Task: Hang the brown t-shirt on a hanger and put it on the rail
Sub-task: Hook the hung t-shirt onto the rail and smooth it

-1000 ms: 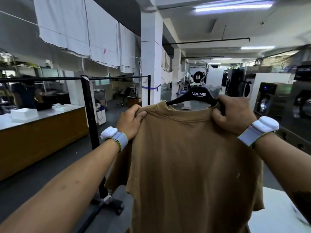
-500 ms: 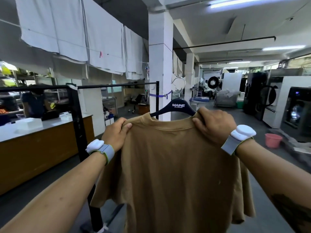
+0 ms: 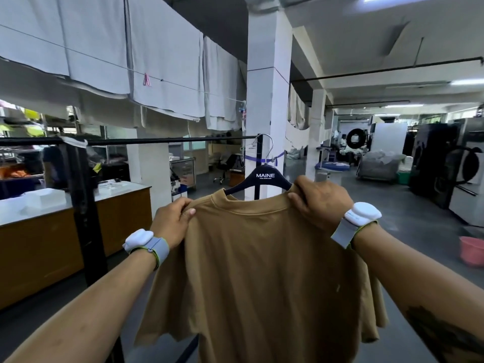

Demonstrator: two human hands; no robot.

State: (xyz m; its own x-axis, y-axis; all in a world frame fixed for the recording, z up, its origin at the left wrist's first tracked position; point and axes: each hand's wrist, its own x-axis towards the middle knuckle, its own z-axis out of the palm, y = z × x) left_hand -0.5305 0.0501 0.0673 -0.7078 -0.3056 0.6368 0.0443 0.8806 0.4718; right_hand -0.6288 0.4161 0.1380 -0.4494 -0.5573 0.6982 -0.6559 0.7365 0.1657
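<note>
The brown t-shirt [image 3: 264, 271] hangs in front of me on a dark hanger [image 3: 265, 176] marked MAINE, whose metal hook rises near the rail's right post. My left hand [image 3: 172, 218] pinches the shirt's left shoulder. My right hand [image 3: 319, 203] grips the right shoulder over the hanger's arm. The black rail [image 3: 162, 140] runs level behind and above the shirt, a little higher than the hanger's hook. The hook is not on the rail.
The rail's black post [image 3: 86, 205] stands at the left, another post behind the hanger. A wooden counter [image 3: 52, 231] lies beyond it. A white pillar [image 3: 269, 100] rises behind. Washing machines [image 3: 461, 169] line the right side. A pink bucket [image 3: 472, 250] sits on the floor. White sheets [image 3: 162, 61] hang overhead.
My view has swung left and nearer to the rail. Both hands keep the same hold on the shirt's shoulders, now carried closer to the rail's right end.
</note>
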